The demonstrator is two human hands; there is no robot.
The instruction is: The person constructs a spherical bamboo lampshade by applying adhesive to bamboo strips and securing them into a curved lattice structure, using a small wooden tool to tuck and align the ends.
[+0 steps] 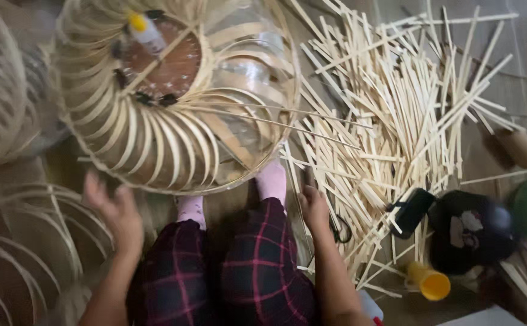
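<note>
Head view: the bamboo frame (173, 102), a round shade of curved slats, stands on the floor at 12 o'clock from your knees, its lower rim just above your socked feet. A glue bottle (146, 31) lies on the brown disc at its hub. Your left hand (115, 214) is open, fingers spread, holding nothing, near the rim at 7 o'clock of the frame. Your right hand (315, 208) rests down at the edge of the strip pile (396, 115); whether it grips anything, you cannot tell.

Risk, as a judgement: two thin strips jut from the frame toward 3 o'clock; a brush from your right arm could snap them or tip the frame. Scissors (341, 230) lie just beside the right hand, half under strips — a cut hazard. At 4 o'clock, a black pouch (472, 232) and yellow cup (429, 282) crowd the floor. More woven frames (10, 241) sit at 8 o'clock.
</note>
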